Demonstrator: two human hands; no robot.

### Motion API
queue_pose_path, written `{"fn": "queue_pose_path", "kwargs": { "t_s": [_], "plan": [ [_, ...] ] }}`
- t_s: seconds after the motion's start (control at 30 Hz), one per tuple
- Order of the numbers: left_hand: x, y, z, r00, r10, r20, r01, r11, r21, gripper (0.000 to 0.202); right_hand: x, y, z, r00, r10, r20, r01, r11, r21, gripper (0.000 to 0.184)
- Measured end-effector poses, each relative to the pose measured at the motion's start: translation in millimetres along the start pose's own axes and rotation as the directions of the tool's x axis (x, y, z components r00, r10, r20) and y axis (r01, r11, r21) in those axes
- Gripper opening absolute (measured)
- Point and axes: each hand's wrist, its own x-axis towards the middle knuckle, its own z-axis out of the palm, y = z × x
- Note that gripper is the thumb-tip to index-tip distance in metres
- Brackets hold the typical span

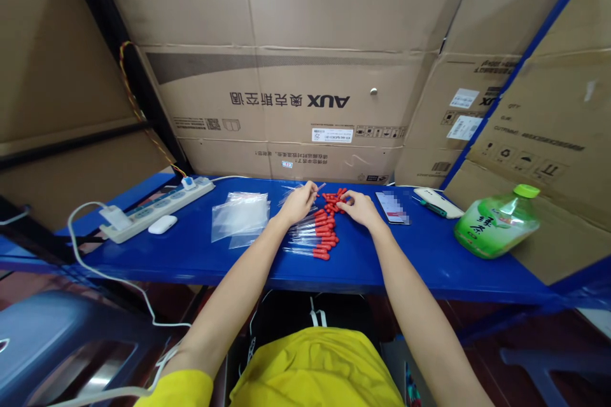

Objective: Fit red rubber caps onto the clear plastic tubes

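Observation:
My left hand is closed on a thin clear glass dropper tube, whose end sticks out past the fingertips. More loose clear tubes lie beside and partly under that hand. My right hand is at the edge of a small pile of red rubber bulbs, its thumb and forefinger pinched around a red bulb that the fingers partly hide. Just nearer to me lies a row of droppers, clear tubes with red bulbs on their right ends. Left of them are stacked clear plastic bags.
A white power strip with plugs and a white earphone case are at the left of the blue table. To the right lie a phone, a green-handled tool, a white phone-like object and a green tea bottle. Cardboard walls enclose the back.

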Motion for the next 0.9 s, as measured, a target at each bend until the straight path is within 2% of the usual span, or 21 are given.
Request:
{"fn": "queue_pose_path", "kwargs": {
  "t_s": [0.17,0.43,0.6,0.7,0.8,0.9],
  "plan": [
    [1,-2,3.9,0.999,0.020,0.035,-0.019,1.000,-0.020,0.026,-1,-2,1,0.999,0.004,-0.053,-0.002,0.999,0.039,0.004],
    [1,6,5.2,0.999,-0.003,0.036,0.004,0.999,-0.042,0.025,3,-5,-2,0.968,0.114,-0.222,-0.101,0.992,0.070,0.021],
    [0,13,0.6,0.998,-0.009,0.067,0.009,1.000,-0.002,0.032,7,-2,-2,0.969,0.130,-0.212,-0.084,0.974,0.213,0.022],
    [-1,14,-0.2,0.996,0.001,0.086,-0.002,1.000,0.020,0.031,7,-4,-3,0.974,0.103,-0.203,-0.009,0.908,0.418,0.023],
    [-1,16,-0.2,0.995,-0.003,0.095,-0.001,0.999,0.033,0.031,6,-11,-3,0.985,0.032,-0.168,0.078,0.786,0.613,0.024],
    [-1,18,0.0,0.996,0.007,0.090,-0.009,1.000,0.023,0.033,3,-20,-2,0.993,-0.037,-0.116,0.109,0.697,0.709,0.027]
  ]
}}
